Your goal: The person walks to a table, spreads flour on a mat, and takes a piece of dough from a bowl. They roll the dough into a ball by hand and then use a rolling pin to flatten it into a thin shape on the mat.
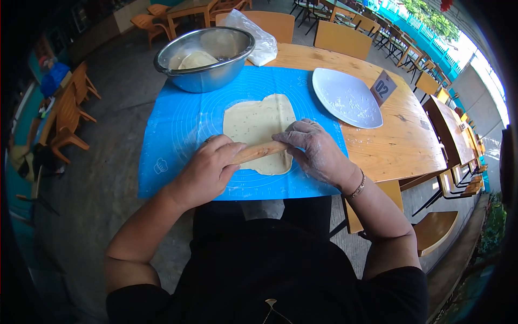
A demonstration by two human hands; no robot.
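Observation:
A wooden rolling pin (pixel 260 152) lies across the lower half of a flat, speckled sheet of dough (pixel 259 120). My left hand (pixel 213 161) is closed round the pin's left end. Round its right end, my right hand (pixel 315 147) is closed too, with white flour coating the fingers and back. The dough is roughly rectangular with uneven edges, and part of it is hidden under the pin and my fingers. Beneath it spreads a blue silicone mat (pixel 172 129) printed with circles and a ruler edge.
A steel bowl (pixel 208 75) holding a dough lump (pixel 197 60) stands on the mat's far left. Behind it sits a plastic bag (pixel 261 46) of white powder. At right are a floury white plate (pixel 345 97) and a "02" number card (pixel 383 87) on the wooden table (pixel 399 148).

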